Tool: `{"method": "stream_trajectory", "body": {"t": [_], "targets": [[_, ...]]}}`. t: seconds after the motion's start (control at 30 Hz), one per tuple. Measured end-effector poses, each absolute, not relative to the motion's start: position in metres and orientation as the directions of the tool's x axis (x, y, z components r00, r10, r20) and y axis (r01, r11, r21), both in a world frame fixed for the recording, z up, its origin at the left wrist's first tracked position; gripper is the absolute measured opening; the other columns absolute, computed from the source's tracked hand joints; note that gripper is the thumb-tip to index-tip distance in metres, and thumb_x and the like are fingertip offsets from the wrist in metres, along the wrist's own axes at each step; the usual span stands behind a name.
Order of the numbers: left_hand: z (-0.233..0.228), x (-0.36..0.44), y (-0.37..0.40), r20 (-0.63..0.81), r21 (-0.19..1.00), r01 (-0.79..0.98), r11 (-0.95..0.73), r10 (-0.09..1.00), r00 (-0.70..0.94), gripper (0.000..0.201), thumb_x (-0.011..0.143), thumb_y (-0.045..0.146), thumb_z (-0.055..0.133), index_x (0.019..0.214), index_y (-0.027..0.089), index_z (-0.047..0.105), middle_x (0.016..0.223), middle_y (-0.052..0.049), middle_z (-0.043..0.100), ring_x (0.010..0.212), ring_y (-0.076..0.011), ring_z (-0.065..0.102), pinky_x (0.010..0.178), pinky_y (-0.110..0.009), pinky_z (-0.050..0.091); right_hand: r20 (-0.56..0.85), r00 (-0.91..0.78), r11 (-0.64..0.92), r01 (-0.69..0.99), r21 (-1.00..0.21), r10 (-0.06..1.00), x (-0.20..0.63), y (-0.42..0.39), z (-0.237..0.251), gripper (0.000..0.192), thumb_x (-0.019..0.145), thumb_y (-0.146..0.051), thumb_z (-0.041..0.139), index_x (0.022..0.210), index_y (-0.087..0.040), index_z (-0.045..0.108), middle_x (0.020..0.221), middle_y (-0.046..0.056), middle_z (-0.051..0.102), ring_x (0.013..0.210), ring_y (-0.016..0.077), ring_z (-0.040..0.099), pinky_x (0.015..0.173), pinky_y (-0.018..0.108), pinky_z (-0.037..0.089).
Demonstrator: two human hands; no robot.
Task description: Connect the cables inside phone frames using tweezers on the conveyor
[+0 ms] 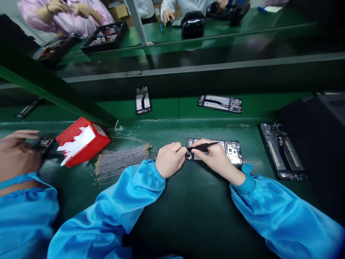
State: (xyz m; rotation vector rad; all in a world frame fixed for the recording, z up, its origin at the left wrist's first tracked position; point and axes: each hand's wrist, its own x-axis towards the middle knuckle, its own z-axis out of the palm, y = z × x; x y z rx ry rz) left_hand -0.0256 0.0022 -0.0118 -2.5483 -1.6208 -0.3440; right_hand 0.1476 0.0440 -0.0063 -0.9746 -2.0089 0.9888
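On the green bench point(167, 216), the left hand point(170, 159) pinches the open black phone chassis point(215, 150) at its end while the right hand point(215, 158), clamped on thin black tweezers point(205, 145), works there, seemingly mid-job with the chassis uncovered

Dim overhead light, glare on far bench, edges warped.

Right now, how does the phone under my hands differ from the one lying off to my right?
The phone under the hands lies sideways, while the phone to the right lies lengthwise, slightly angled. The left hand steadies the first and the right hand works a black tool on it; the other lies untouched. Both are opened, internals exposed, on the green bench.
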Motion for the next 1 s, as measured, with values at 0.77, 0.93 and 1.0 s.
{"method": "stream_trajectory", "body": {"t": [0.77, 0.93, 1.0], "targets": [[0.008, -0.031, 0.003, 0.156, -0.013, 0.622, -0.783, 0.613, 0.775, 0.025, 0.089, 0.019, 0.033, 0.077, 0.020, 0.055, 0.072, 0.000, 0.050, 0.065, -0.0126, 0.046, 0.060, -0.026, 0.034, 0.364, -0.145, 0.357, 0.695, -0.624, 0.920, 0.236, 0.040, -0.014, 0.007, 0.079, -0.017, 0.047, 0.074, -0.020, 0.050, 0.071, 0.002, 0.052, 0.063, 0.0164, 0.051, 0.058, 0.030, 0.039], [0.006, -0.010, 0.002, 0.157, -0.038, 0.600, -0.799, 0.588, 0.793, 0.022, 0.088, 0.020, 0.036, 0.073, 0.017, 0.052, 0.072, -0.002, 0.049, 0.067, -0.0144, 0.044, 0.061, -0.028, 0.032, 0.279, -0.284, 0.389, 0.494, -0.778, 0.917, 0.220, 0.022, -0.009, 0.003, 0.081, -0.020, 0.052, 0.079, -0.020, 0.054, 0.078, 0.003, 0.056, 0.073, 0.0158, 0.054, 0.067, 0.029, 0.042], [0.006, -0.005, 0.002, 0.140, -0.017, 0.596, -0.802, 0.589, 0.796, 0.019, 0.086, 0.020, 0.038, 0.074, 0.017, 0.052, 0.073, -0.002, 0.049, 0.069, -0.0154, 0.044, 0.062, -0.029, 0.033, 0.260, -0.342, 0.390, 0.400, -0.829, 0.903, 0.214, 0.017, -0.006, 0.003, 0.081, -0.020, 0.052, 0.081, -0.020, 0.055, 0.081, 0.002, 0.056, 0.077, 0.0156, 0.054, 0.071, 0.029, 0.042]]}}
